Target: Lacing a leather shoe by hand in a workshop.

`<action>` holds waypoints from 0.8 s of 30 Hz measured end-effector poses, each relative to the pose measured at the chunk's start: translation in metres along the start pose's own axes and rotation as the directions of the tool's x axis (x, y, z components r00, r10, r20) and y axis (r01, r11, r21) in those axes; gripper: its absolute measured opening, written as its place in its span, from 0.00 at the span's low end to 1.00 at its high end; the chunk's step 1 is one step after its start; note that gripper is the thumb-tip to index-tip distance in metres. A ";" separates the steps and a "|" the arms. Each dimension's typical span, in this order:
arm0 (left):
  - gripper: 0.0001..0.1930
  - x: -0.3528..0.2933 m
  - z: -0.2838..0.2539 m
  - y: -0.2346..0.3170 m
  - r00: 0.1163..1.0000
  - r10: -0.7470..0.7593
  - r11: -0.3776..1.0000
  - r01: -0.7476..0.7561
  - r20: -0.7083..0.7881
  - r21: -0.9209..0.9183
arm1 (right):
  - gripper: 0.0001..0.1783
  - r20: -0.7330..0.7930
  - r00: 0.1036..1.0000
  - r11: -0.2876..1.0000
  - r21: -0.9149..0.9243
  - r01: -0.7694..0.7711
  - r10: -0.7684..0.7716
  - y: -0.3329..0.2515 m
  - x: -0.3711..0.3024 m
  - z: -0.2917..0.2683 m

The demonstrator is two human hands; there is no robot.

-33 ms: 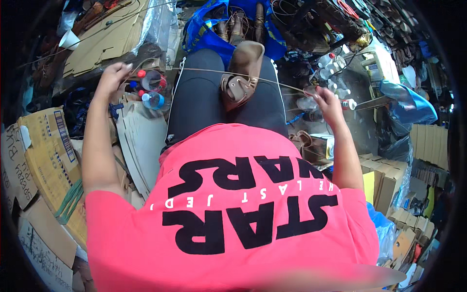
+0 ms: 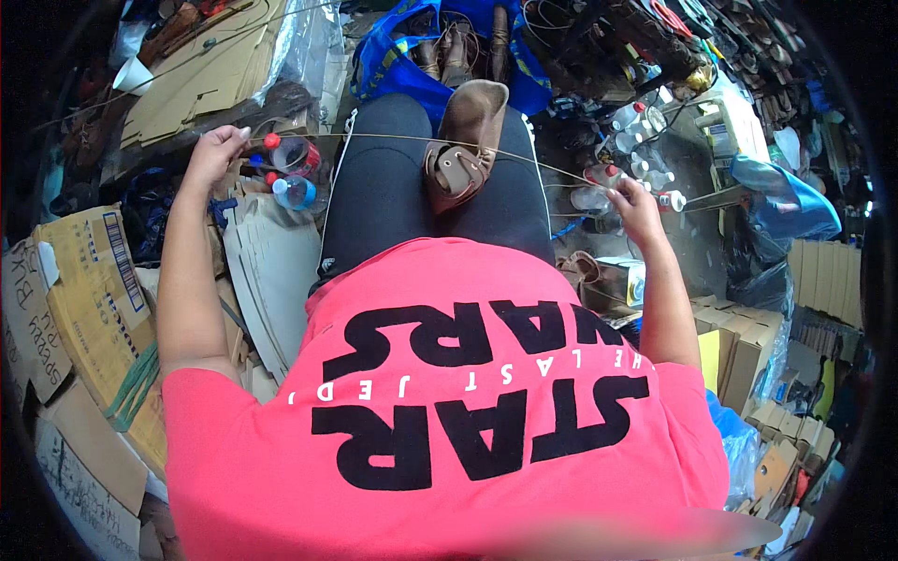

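Observation:
A brown leather boot (image 2: pixel 475 122) is propped between my thighs, its tongue or toe end pointing away and its eyelet flaps nearer me. A thin tan thread (image 2: pixel 383 137) stretches across the boot from side to side. My left hand (image 2: pixel 217 157), out to the left above some bottles, is closed in a pinch on one length of it. Over on the right, my right hand (image 2: pixel 638 208) pinches the other length between thumb and fingers. Where the thread meets the boot is too small to make out.
Beyond my knees, a blue bag (image 2: pixel 382 65) holds several brown boots. Red-capped bottles (image 2: pixel 296 157) stand by my left knee, and plastic bottles (image 2: pixel 629 140) lie to the right. Cardboard sheets (image 2: pixel 201 75) and a carton (image 2: pixel 94 280) crowd the left.
Both hands have shifted slightly, the right one a little outward and nearer me. The thread's left length looks straighter. The boot stays in place.

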State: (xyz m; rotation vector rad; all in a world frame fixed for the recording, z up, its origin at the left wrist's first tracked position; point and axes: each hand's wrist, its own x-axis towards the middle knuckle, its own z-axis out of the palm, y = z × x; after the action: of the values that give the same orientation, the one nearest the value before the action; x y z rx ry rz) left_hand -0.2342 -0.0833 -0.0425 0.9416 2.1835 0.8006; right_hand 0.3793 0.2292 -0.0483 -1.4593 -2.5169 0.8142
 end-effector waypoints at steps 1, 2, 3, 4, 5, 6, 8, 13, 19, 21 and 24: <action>0.18 0.003 0.009 0.003 1.000 -0.002 1.000 0.002 0.012 -0.002 | 0.09 0.004 1.000 1.000 -0.003 -0.011 0.011 0.017 -0.002 0.005; 0.19 0.005 0.025 0.017 0.981 0.058 0.997 -0.065 -0.184 -0.034 | 0.11 -0.045 0.999 0.999 0.053 -0.011 0.014 0.028 0.000 0.008; 0.23 0.006 0.041 0.035 0.920 0.108 0.989 -0.137 -0.376 -0.052 | 0.13 -0.094 0.995 0.994 0.108 -0.007 0.017 0.034 0.003 0.009; 0.29 0.008 0.051 0.060 0.914 0.267 0.956 -0.212 -0.305 0.202 | 0.17 -0.111 0.974 0.974 -0.130 0.184 -0.198 0.024 0.012 0.007; 0.28 0.010 0.067 0.082 0.892 0.392 0.902 -0.325 -0.224 0.284 | 0.17 -0.100 0.973 0.973 -0.130 0.193 -0.206 -0.004 0.019 0.007; 0.26 0.002 0.094 0.126 0.891 0.450 0.887 -0.437 -0.067 0.152 | 0.15 -0.025 0.989 0.982 0.119 0.147 -0.145 -0.041 0.022 0.009; 0.25 -0.004 0.142 0.177 0.730 0.673 0.716 -0.683 0.119 0.141 | 0.11 0.028 0.965 0.913 0.333 0.237 -0.261 -0.104 0.032 0.013; 0.30 0.016 0.209 0.236 0.640 0.612 0.694 -0.717 0.465 0.073 | 0.05 -0.006 0.749 0.748 -0.063 0.661 -0.663 -0.152 0.061 0.028; 0.18 0.027 0.209 0.255 0.559 0.509 0.631 -0.759 0.655 0.158 | 0.06 0.099 0.747 0.749 -0.026 0.663 -0.658 -0.153 0.065 0.031; 0.13 0.029 0.210 0.257 0.569 0.412 0.737 -0.668 0.712 0.106 | 0.06 0.104 0.758 0.765 0.052 0.642 -0.644 -0.154 0.063 0.034; 0.13 0.037 0.214 0.246 0.523 0.424 0.813 -0.580 0.740 -0.056 | 0.07 0.085 0.802 0.798 0.200 0.568 -0.592 -0.147 0.056 0.046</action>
State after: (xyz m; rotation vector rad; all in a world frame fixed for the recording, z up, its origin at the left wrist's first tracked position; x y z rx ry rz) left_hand 0.0008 0.1436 -0.0086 1.7115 1.2767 0.3192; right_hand 0.2198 0.1999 -0.0220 -0.5159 -2.6780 0.9910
